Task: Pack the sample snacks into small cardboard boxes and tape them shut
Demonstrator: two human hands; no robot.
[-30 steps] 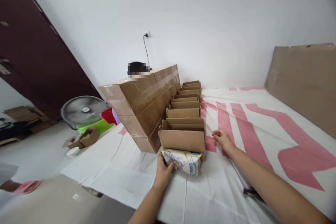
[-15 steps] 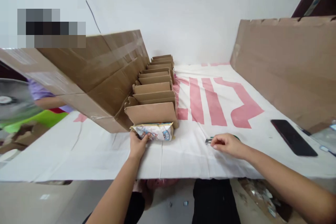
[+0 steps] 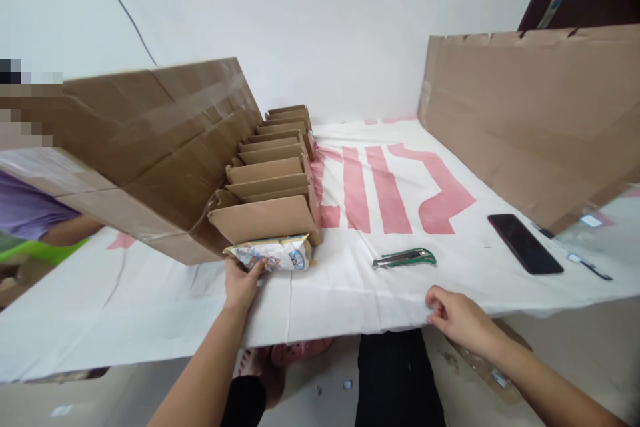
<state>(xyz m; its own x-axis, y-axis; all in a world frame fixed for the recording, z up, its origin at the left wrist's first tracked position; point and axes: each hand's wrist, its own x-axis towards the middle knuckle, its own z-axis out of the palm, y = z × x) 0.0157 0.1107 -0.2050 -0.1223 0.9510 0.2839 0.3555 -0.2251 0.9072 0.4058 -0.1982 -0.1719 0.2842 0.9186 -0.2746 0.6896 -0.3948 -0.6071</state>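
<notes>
My left hand (image 3: pixel 243 282) is closed round the left end of a soft white packet (image 3: pixel 287 253) with coloured print and yellowish edges. The packet lies on the cloth, against the front of the nearest cardboard box (image 3: pixel 265 219). Over the table's front edge, my right hand (image 3: pixel 453 313) has its fingers curled in, with nothing visible in them. Beyond it a green-and-black box cutter (image 3: pixel 405 258) rests on the cloth, apart from both hands.
Several open cardboard boxes (image 3: pixel 270 169) run in a row toward the wall, beside a tall cardboard panel (image 3: pixel 170 140). Another panel (image 3: pixel 520 113) stands right. A phone (image 3: pixel 525 243) and a thin dark tool (image 3: pixel 590 267) lie on the white cloth (image 3: pixel 340 293). A person's purple sleeve (image 3: pixel 35 210) shows left.
My right hand has left the box cutter on the cloth and drawn back to the table edge. The left hand stays on the packet. The view has turned slightly right.
</notes>
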